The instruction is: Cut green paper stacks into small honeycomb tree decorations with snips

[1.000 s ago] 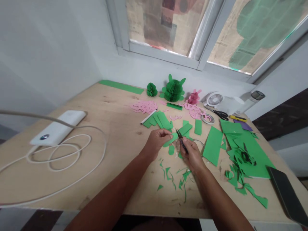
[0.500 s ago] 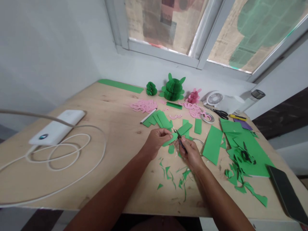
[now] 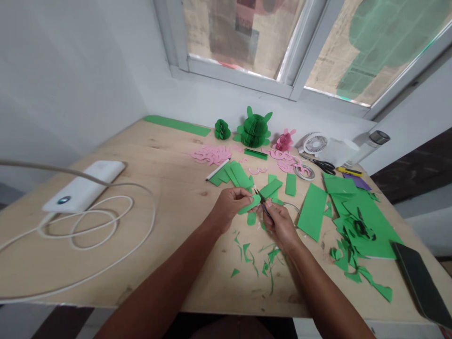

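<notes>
Between the fingertips of my left hand is a small green paper piece with a rounded end. My right hand is closed around the handles of a pair of scissors. The blades meet the edge of the green piece, close to my left fingertips. Just beyond my hands lie cut green paper rectangles and a white pen. Thin green paper scraps are scattered on the wood between my forearms.
Folded green and pink paper figures stand along the wall. Toward the right are green sheets, a second pair of scissors, a tape roll and a dark phone. A white power bank with cable lies left.
Both hands stay in nearly the same place, with the scissors at the green piece. Only a very slight shift of the blades shows.
</notes>
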### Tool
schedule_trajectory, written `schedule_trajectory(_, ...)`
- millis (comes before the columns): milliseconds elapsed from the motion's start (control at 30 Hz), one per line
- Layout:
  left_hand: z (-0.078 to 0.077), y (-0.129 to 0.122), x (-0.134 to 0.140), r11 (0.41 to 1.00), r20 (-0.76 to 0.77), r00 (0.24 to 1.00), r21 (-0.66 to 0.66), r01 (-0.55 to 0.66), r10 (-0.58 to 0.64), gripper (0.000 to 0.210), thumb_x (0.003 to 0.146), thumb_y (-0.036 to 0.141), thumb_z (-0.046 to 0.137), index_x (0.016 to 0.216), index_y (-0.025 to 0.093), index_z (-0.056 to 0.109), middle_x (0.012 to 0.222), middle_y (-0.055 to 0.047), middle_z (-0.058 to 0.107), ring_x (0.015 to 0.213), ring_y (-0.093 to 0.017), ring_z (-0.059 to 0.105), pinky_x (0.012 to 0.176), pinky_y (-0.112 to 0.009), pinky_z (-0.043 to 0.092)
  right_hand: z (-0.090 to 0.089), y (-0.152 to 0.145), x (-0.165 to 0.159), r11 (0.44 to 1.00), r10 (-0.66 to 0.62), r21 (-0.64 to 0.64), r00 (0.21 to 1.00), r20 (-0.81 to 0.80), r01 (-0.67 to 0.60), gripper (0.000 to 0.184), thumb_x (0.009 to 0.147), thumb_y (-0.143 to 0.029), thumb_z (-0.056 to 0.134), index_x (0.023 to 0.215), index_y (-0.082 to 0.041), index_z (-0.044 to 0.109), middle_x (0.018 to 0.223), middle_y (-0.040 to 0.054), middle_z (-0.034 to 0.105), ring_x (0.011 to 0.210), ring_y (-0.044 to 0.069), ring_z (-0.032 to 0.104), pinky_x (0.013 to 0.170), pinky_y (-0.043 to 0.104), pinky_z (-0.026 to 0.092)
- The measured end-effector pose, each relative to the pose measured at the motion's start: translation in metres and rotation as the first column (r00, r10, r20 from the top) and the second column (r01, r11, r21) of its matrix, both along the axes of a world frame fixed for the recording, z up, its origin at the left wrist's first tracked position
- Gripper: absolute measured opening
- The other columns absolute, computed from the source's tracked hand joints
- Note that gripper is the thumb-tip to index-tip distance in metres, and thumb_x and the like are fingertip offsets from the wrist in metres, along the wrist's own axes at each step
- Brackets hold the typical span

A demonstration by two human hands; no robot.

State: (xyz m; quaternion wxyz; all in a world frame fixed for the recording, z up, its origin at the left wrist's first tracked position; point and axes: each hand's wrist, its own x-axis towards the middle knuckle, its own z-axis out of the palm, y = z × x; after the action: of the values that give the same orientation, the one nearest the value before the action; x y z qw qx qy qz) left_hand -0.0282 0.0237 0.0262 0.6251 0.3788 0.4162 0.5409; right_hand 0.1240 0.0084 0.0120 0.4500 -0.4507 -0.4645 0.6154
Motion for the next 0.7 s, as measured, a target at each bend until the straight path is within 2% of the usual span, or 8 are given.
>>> schedule_trajectory(100,0.0003,-0.0002,-0.0003,1.0,-0.008,1.0,-0.001,0.004,-0.005,0.008,0.058,0.022,0.067,0.057,0.016,0.062,0.051,0.002,0.059,0.049,-0.011,0.05,0.056,-0.026,0.04,-0.0019,0.0004,0.0008,1.0,0.012,0.0,1.0,-0.001,-0.012,0.045,0.076,-0.06,0.061,0.067,-0.016,0.06,0.039,-0.0102,0.03,0.036,0.005,0.017,0.038,0.024,0.007)
schedule_trajectory(267,0.0,0.0002,-0.0004,1.0,-0.002,1.0,0.0,0.009,-0.009,0.009,0.058,0.022,0.067,0.057,0.016,0.062,0.051,0.002,0.059,0.049,-0.011,0.05,0.056,-0.026,0.04,-0.0035,0.0006,0.0012,1.0,0.01,0.002,1.0,-0.017,-0.01,0.045,0.077,-0.059,0.062,0.062,-0.017,0.055,0.039,-0.0102,0.029,0.035,0.005,0.017,0.038,0.025,0.006)
schedule_trajectory(433,0.0013,-0.0002,-0.0009,1.0,0.012,1.0,-0.01,0.016,-0.016,0.008,0.057,0.021,0.067,0.059,0.015,0.062,0.052,0.002,0.06,0.05,-0.012,0.052,0.056,-0.027,0.041,-0.001,0.0002,0.0005,1.0,0.011,-0.003,1.0,-0.006,-0.011,0.045,0.076,-0.06,0.062,0.067,-0.016,0.059,0.039,-0.0105,0.03,0.035,0.005,0.017,0.038,0.024,0.007)
schedule_trajectory(700,-0.0006,0.0012,-0.0031,0.999,0.026,0.998,0.005,0.048,-0.048,0.009,0.059,0.02,0.068,0.06,0.014,0.06,0.05,0.003,0.059,0.048,-0.009,0.052,0.055,-0.024,0.042,-0.0007,-0.0001,0.0004,1.0,0.005,-0.015,1.0,0.008,-0.005,0.046,0.074,-0.062,0.062,0.063,-0.018,0.052,0.039,-0.011,0.028,0.035,0.005,0.017,0.038,0.024,0.007)
